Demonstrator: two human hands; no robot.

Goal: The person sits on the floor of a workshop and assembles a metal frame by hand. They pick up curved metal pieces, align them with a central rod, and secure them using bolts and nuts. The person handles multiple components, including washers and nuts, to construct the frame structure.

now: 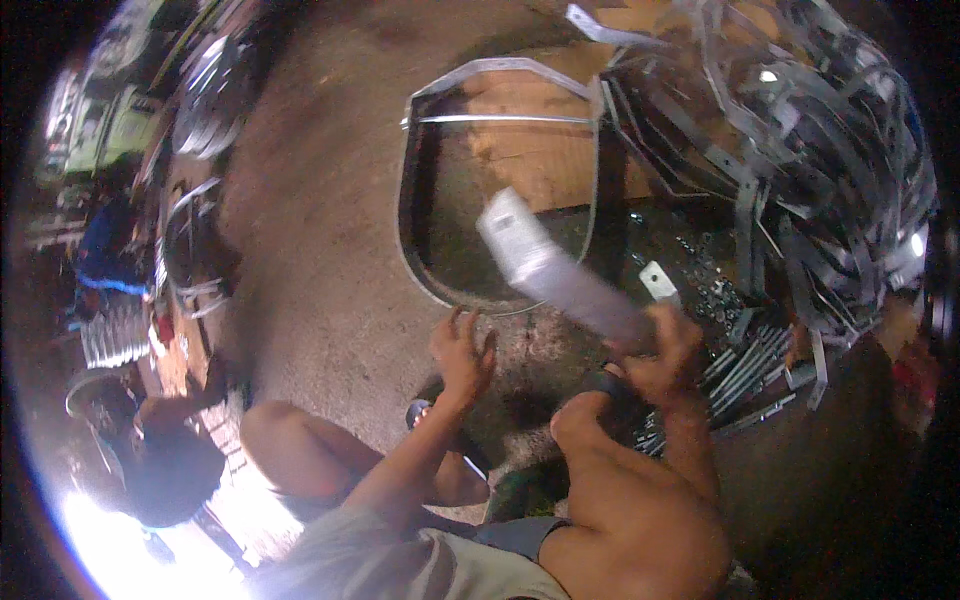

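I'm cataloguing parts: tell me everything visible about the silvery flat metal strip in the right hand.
The silvery flat metal strip is bent across its width, its brighter far section showing a dark hole near the tip. Blur softens it. It slants from lower right to upper left, the right hand gripping and partly hiding its near end. It overlaps the grey rounded metal frame in view; contact is unclear.

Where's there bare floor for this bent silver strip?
Widest: brown floor between the silver U-shaped metal frame and the curved silver metal pieces at far left. A smaller patch shows inside the frame, left of the brown cardboard sheet. Crowded: the right side, with tangled grey metal strips, small metal parts and grey metal rods.
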